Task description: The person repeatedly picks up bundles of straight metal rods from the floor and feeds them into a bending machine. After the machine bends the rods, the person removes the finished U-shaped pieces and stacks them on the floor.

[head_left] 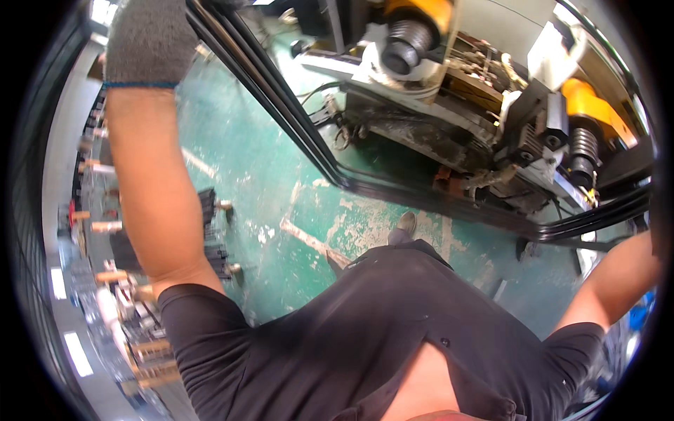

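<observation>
My left hand [151, 45], in a grey knit glove with a blue cuff edge, is raised at the upper left. The top of the picture cuts off its fingers, so their grip is hidden. Right beside the glove runs a bundle of bent black tubes [281, 116]. The bundle slopes down to a rounded corner, then crosses to the right edge near my right forearm [611, 281]. My right hand lies beyond that edge. Both arms are spread wide, with the tubes in front of my body.
Beyond the tubes stands a grimy machine [421, 133] with a yellow-and-black spring-like part [411, 42] and a similar yellow part [590, 112] farther right. Racks [151, 351] with black pieces line the left. Worn green floor [246, 210] lies below; a shoe [406, 226] shows there.
</observation>
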